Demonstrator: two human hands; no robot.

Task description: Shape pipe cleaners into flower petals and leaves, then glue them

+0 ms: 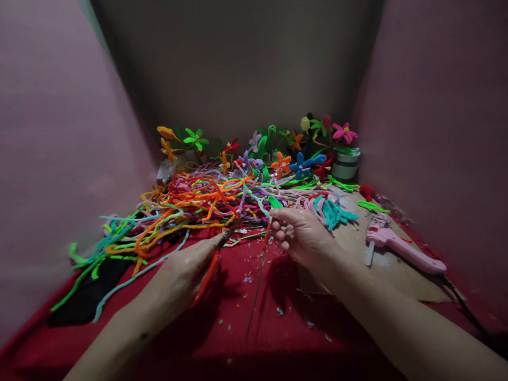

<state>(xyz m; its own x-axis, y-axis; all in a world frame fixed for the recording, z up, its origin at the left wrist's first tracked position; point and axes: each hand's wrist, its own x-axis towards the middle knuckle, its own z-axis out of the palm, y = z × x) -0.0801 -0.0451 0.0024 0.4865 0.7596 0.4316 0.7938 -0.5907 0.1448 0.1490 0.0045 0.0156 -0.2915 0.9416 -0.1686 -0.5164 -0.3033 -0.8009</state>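
Note:
My left hand (180, 270) is closed around red-handled pliers (207, 279), whose dark jaws point up and away from me. Between the thumb and fingers of my right hand (301, 233) is the upper end of a thin wire stem (260, 272). It is reddish near the top and dark further down, and it hangs slanting over the red cloth. The plier jaws are apart from the stem, to its left. Just beyond both hands lies a tangled heap of coloured pipe cleaners (214, 198).
Pipe-cleaner flowers (301, 165) stand along the back, near a pale pot (345, 164). At right, a pink glue gun (405, 247) rests on cardboard (357, 275) beside teal twisted pieces (333, 211). A black flat object (79, 301) lies at left. Small fluff scraps dot the red cloth (238, 328).

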